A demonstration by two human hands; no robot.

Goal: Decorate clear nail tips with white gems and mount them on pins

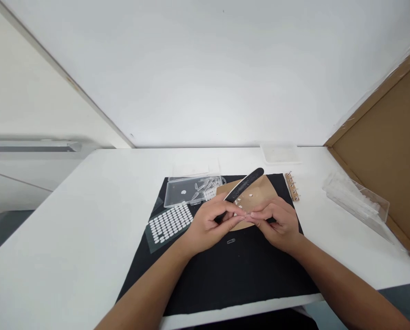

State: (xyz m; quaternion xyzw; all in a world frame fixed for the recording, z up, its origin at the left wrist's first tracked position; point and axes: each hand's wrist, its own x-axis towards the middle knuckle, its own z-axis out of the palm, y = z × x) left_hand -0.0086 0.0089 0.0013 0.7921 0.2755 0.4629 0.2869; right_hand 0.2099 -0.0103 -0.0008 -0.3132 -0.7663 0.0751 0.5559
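Note:
A black nail file (244, 185) slants up and to the right out of my left hand (208, 224), whose fingers close round its lower part. The thumb and forefinger of that hand are also pinched together at the tips. My right hand (277, 224) pinches right against them, above the brown paper (265, 187). Whatever lies between the fingertips is too small to make out. Small white bits are scattered on the paper. Just below the hands, a clear nail tip (230, 240) lies on the black cloth (239, 279).
Left of my hands are a sheet of white oval stickers (162, 231) and an open clear box (177, 197) with clear nail tips inside. A small wooden stand with metal pegs (292, 187) sits right. Farther out are a clear container (356, 201) and a clear tray (281, 156).

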